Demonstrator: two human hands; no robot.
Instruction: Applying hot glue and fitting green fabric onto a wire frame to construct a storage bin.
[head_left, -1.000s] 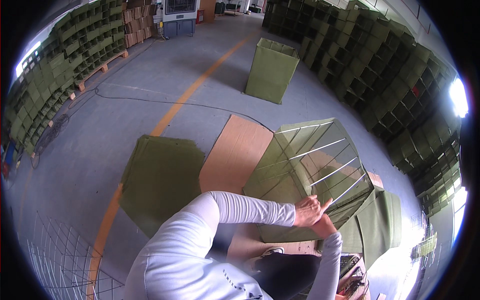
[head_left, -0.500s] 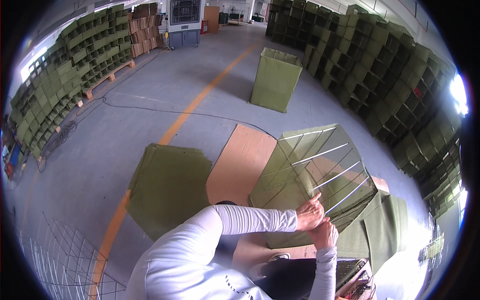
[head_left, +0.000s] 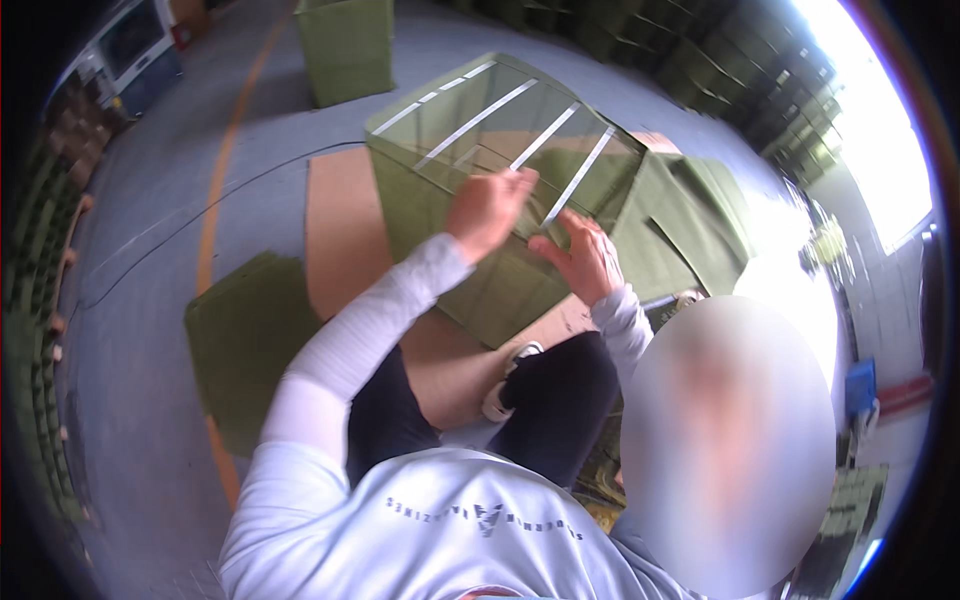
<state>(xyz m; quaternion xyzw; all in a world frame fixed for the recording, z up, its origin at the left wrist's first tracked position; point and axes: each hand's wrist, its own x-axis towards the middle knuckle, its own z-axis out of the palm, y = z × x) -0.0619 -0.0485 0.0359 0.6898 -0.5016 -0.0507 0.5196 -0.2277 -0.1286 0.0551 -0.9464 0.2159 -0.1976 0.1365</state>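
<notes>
Across the upper side of the green box (head_left: 510, 300), placed on brown cardboard (head_left: 340, 210), white strips (head_left: 476, 125) are already laid, the right hand (head_left: 585, 258) is opened, while the curled left hand's (head_left: 489, 213) grip and remaining work cannot be told.

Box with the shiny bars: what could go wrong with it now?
The left hand or right hand might get scratched or pinched, since both are close to the bars. If the box slid, it could bump the shoe near its bottom corner.
</notes>
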